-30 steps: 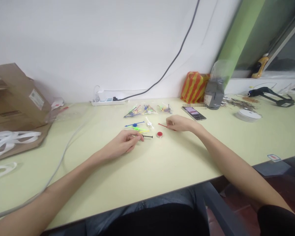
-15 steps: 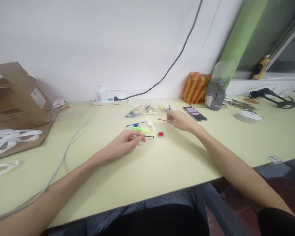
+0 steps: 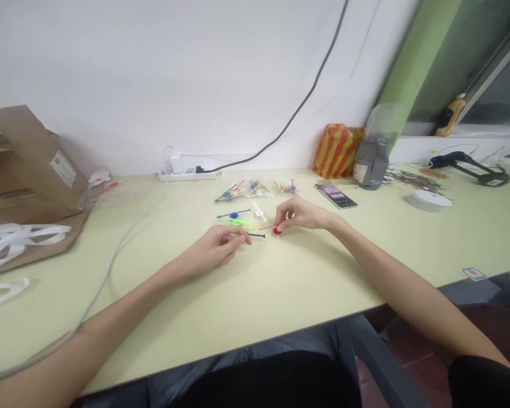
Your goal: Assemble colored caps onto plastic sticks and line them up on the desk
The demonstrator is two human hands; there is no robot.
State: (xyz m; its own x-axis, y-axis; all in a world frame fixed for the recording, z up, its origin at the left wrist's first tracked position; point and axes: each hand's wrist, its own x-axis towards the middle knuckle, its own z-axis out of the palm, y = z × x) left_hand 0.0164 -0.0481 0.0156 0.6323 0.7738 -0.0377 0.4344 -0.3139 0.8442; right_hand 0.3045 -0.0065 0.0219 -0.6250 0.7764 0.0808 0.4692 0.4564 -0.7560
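Observation:
My left hand (image 3: 215, 249) rests on the pale green table (image 3: 280, 283), fingers pinched on a thin black stick (image 3: 257, 235) that lies pointing right. My right hand (image 3: 300, 214) pinches a thin red stick (image 3: 267, 228), its fingertips right above a small red disc (image 3: 276, 232) on the table. Just behind lie a blue stick with a disc (image 3: 233, 215), a green piece (image 3: 240, 223) and a white piece (image 3: 260, 213).
Small clear bags of coloured sticks (image 3: 255, 189) lie further back, by a power strip (image 3: 187, 173). A phone (image 3: 336, 196), a striped bag (image 3: 336, 150) and a grey pouch (image 3: 369, 164) stand right. A cardboard box (image 3: 29, 164) and white straps (image 3: 17, 238) sit left.
My right hand lifted the red stick off the table, then swung it left and down to the red disc. My left hand stayed put on the black stick.

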